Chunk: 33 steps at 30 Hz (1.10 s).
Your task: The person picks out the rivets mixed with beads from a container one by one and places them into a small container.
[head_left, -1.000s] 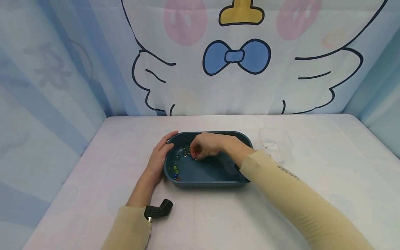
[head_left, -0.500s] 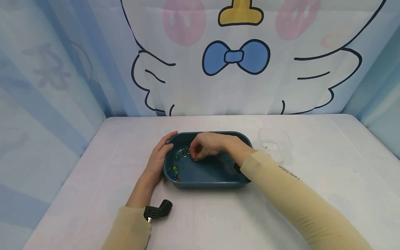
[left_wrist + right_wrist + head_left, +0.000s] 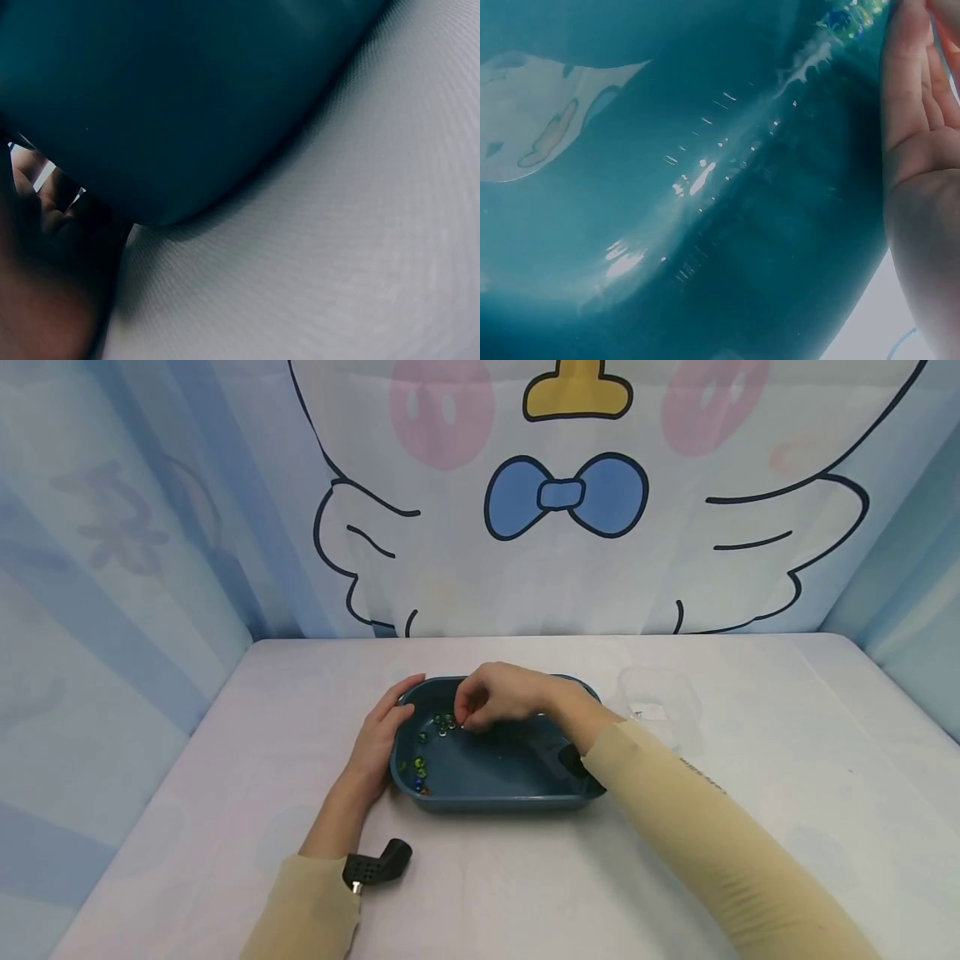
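In the head view my left hand grips the left end of a dark teal basin, thumb by the rim and fingers along the outside. Over the basin's far half, my right hand has its fingertips pinched together, with a small pale glint at their tips that looks like a marble, mostly hidden. Several green marbles lie left of those fingertips. More green marbles sit along the left wall, with a blue marble and a reddish one near the front corner. Shiny reflections inside the basin look like water.
A clear plastic box stands on the table right of the basin, with something small and pale in it. The pale tablecloth surrounds the basin. A printed curtain hangs behind the table.
My right hand has risen a little and moved toward the basin's far side, and the pale glint at its fingertips has moved with it. The left hand keeps its place.
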Motion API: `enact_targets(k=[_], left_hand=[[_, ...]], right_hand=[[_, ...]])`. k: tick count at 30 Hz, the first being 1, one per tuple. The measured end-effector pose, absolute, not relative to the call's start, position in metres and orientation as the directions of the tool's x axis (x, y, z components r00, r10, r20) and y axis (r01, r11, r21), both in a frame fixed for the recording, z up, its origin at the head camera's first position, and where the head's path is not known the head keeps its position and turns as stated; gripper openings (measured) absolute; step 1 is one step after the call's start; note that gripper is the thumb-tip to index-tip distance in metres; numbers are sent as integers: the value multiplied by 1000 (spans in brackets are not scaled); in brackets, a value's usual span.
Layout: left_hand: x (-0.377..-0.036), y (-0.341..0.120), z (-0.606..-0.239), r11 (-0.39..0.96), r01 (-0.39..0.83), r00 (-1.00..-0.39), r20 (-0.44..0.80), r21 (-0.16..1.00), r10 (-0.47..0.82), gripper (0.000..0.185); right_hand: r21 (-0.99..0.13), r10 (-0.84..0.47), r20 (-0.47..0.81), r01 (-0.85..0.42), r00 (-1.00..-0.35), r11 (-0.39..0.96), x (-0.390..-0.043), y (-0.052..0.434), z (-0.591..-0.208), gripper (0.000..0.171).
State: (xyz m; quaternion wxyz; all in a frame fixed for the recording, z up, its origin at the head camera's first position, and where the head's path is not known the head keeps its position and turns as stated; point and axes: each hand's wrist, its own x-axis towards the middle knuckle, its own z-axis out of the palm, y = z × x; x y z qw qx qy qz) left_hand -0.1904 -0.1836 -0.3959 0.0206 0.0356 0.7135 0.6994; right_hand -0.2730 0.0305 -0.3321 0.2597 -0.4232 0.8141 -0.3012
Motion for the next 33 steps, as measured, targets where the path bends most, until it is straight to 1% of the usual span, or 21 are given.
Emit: enact_targets(k=[9,17,28,33], left_hand=[[-190,-183,-397,7,11,-996,10,1000,86,48],[-190,-182,-398,10,15,-996,14,1000,84,48],[-192,-184,-397,1,21,-996,21,1000,83,49],[-192,-183,-397,-10,11,-997,12,1000,77,48]], right_hand=[[-764,-825,-79,-497,-560,410,-270,32,-324,6],[-798,-831,0,-500,-556,335,-266,41,-314,7],[-828,-805,81,-489,-588,274,-253,59,-283,8],[-811,-789,100,-510,-606,288,-245,67,-274,7]])
